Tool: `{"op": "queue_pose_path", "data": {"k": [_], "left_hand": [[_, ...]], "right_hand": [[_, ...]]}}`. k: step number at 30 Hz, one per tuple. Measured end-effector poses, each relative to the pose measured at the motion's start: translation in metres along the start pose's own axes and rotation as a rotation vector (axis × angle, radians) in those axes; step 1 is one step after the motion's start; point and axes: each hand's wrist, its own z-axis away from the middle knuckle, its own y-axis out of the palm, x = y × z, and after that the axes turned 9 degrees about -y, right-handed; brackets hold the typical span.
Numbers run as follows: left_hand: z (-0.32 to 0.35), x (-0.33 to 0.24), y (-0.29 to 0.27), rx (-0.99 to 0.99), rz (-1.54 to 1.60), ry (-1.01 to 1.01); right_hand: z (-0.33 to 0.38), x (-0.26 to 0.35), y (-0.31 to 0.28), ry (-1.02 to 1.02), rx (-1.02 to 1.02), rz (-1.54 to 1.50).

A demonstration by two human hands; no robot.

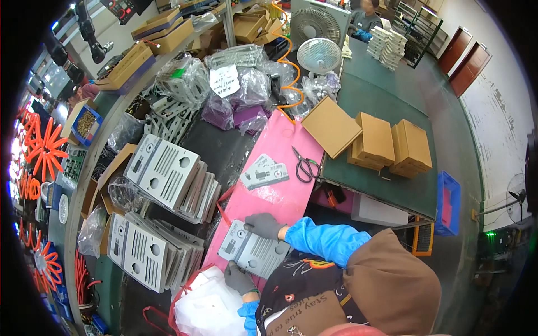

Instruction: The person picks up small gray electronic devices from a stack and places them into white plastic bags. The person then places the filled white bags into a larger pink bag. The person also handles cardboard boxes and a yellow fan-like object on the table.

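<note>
Panel (253,253) is what both hands are on right now: a grey plastic faceplate with slots and a couple of round holes, lying on the near end of the pink mat (280,151), right in front of me. From the head view I see my right hand (263,225), in a grey glove with a blue sleeve cover, lying on the panel's far edge with fingers curled over it, so it's pressing or gripping that edge; I can't tell how tightly. My left hand (239,277), same grey glove, is at the panel's near corner, fingers closed on the edge there. Just beside that hand sits a white plastic bag (208,308) with a red rim. Further up the mat there's a second grey panel (264,171) lying loose, and near it a pair of scissors (306,166) at the mat's edge. Left of the mat are two leaning stacks of the same faceplates, one higher up (168,171) and one closer (147,249). Across the green table (386,95) to the right sit a few brown cardboard boxes (392,144), well apart from my hands. A small white fan (319,55) stands at the far end, with an orange coiled hose (292,78) beside it.
</note>
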Motion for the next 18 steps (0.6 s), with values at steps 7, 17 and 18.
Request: {"op": "queue_pose_path", "data": {"k": [7,17,18], "left_hand": [[0.001,0.001,-0.003,-0.018,0.048,0.004],[-0.01,0.01,0.005,-0.005,-0.035,0.04],[-0.024,0.026,-0.012,-0.06,-0.07,0.133]], "right_hand": [[-0.009,-0.004,0.001,-0.014,0.002,-0.027],[-0.005,-0.026,0.016,-0.002,-0.069,-0.094],[-0.011,-0.02,0.021,0.066,0.026,-0.152]]}}
